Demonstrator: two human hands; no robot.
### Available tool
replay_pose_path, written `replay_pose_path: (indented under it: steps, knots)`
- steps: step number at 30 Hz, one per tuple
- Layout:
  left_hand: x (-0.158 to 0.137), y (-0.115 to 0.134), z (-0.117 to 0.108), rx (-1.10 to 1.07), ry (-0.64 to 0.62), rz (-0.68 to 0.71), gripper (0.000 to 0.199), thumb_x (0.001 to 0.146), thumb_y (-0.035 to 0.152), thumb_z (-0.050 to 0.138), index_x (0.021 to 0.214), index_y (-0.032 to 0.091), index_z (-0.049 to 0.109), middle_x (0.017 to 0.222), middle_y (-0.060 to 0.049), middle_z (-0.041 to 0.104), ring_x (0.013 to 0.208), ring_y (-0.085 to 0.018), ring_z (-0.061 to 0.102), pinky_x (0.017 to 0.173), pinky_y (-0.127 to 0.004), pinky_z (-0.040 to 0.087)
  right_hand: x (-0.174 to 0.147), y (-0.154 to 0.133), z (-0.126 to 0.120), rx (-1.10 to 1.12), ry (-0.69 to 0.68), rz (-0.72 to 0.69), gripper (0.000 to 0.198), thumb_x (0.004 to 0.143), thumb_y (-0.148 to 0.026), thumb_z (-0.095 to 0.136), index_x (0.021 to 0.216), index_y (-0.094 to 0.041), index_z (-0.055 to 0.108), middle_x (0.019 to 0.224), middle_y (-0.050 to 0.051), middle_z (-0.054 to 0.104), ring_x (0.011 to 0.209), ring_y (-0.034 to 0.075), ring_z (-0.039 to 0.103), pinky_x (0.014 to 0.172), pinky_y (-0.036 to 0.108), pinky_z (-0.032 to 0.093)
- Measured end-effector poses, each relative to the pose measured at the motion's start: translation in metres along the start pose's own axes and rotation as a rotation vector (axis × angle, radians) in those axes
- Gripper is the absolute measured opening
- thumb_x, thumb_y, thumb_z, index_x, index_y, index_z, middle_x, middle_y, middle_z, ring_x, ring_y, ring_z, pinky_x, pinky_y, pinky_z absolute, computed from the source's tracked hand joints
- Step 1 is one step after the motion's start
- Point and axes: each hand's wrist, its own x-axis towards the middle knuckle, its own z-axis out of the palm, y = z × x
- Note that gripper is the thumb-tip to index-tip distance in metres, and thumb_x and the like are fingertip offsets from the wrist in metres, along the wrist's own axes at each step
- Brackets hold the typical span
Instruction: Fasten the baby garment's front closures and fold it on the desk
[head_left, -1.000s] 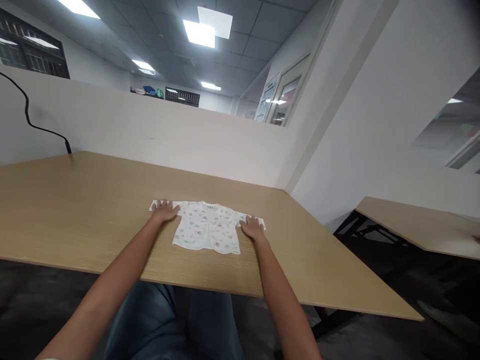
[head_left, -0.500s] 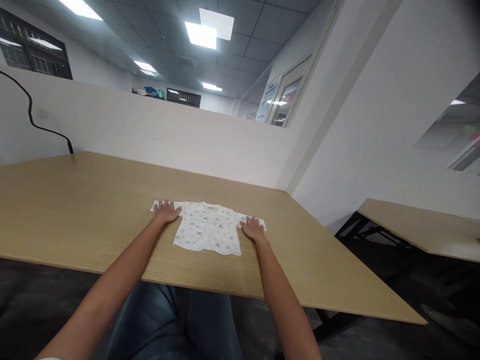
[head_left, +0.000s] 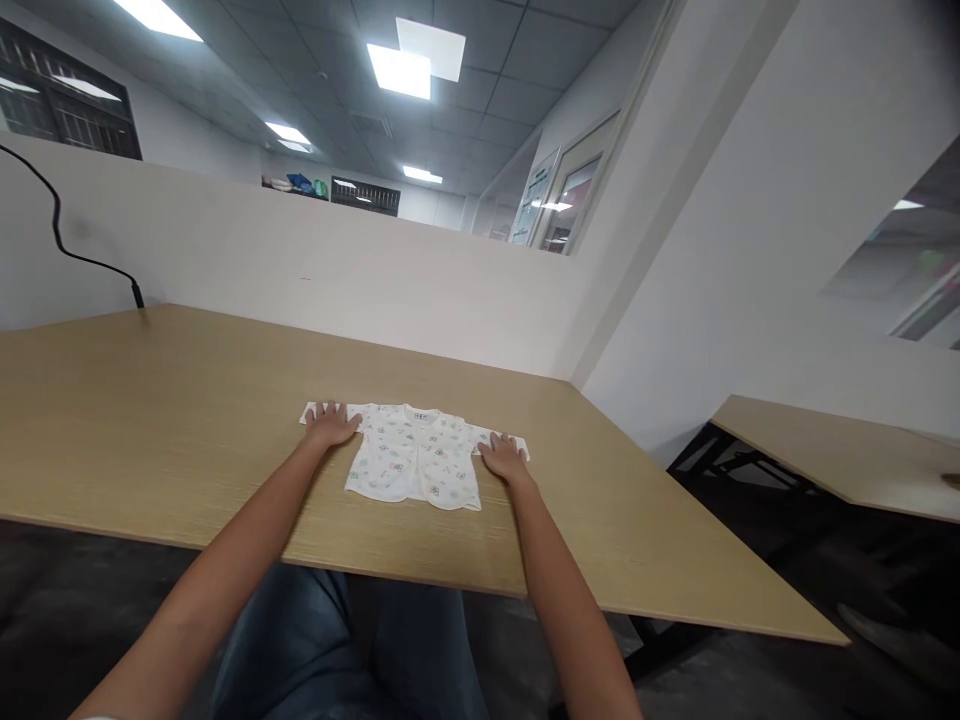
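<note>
Small white printed baby shirt [head_left: 414, 455] spread flat near the middle of the wooden surface [head_left: 150, 420], left hand [head_left: 331, 423] pressing its left sleeve, right hand [head_left: 504, 458] pressing its right sleeve, fingers released and flat, grasping nothing, black cable [head_left: 67, 245] far left

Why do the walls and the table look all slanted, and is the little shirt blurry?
In the head view the wide lens bends and tilts things, so the table edge and the white wall slant. Ceiling lights glare bright white. The baby shirt under the left hand and right hand looks fairly sharp, though its tiny print is too small to read.
</note>
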Motion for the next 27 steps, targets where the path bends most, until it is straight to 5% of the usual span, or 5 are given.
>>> replay_pose_path:
  steps: [9,14,17,22,27]
  knots:
    - [0.004,-0.004,0.002,-0.008,0.019,0.005,0.08,0.094,0.066,0.019,0.156,0.016,0.034,0.165,-0.015,0.02,0.151,-0.041,0.014,0.119,-0.058,0.015,0.002,0.004,-0.001,0.023,0.021,0.014,0.069,0.1,-0.051,0.031,0.158,-0.016,0.029,0.166,0.013,0.016,0.154,0.028,0.01,0.123,0.048,0.007]
    - [0.011,-0.014,-0.006,-0.029,0.111,0.125,0.062,0.098,0.054,0.023,0.129,0.019,0.063,0.147,-0.015,0.051,0.139,-0.035,0.04,0.111,-0.052,0.032,0.003,0.005,0.001,0.041,0.071,-0.008,0.067,0.1,-0.047,0.031,0.158,-0.012,0.03,0.165,0.016,0.019,0.154,0.032,0.013,0.122,0.051,0.01]
    - [0.009,-0.014,-0.01,-0.046,0.156,0.204,0.054,0.099,0.048,0.026,0.118,0.022,0.068,0.138,-0.011,0.06,0.134,-0.028,0.045,0.109,-0.044,0.035,0.002,-0.003,0.004,0.067,0.12,-0.117,0.065,0.101,-0.045,0.031,0.156,-0.012,0.033,0.165,0.014,0.023,0.153,0.027,0.017,0.123,0.041,0.013]
    - [0.001,0.007,0.002,-0.087,0.144,0.304,0.059,0.098,0.054,0.026,0.135,0.024,0.06,0.151,-0.01,0.05,0.14,-0.033,0.041,0.113,-0.055,0.029,-0.007,-0.025,0.011,0.125,0.067,-0.371,0.065,0.101,-0.044,0.034,0.156,-0.008,0.034,0.164,0.015,0.023,0.153,0.025,0.018,0.124,0.036,0.013]
    - [0.005,0.013,0.022,-0.068,0.038,0.278,0.074,0.096,0.062,0.026,0.156,0.02,0.035,0.162,-0.014,0.029,0.151,-0.037,0.022,0.117,-0.061,0.02,-0.012,-0.036,0.013,0.109,0.016,-0.371,0.065,0.102,-0.048,0.034,0.157,-0.013,0.032,0.165,0.012,0.02,0.154,0.027,0.013,0.124,0.043,0.009]
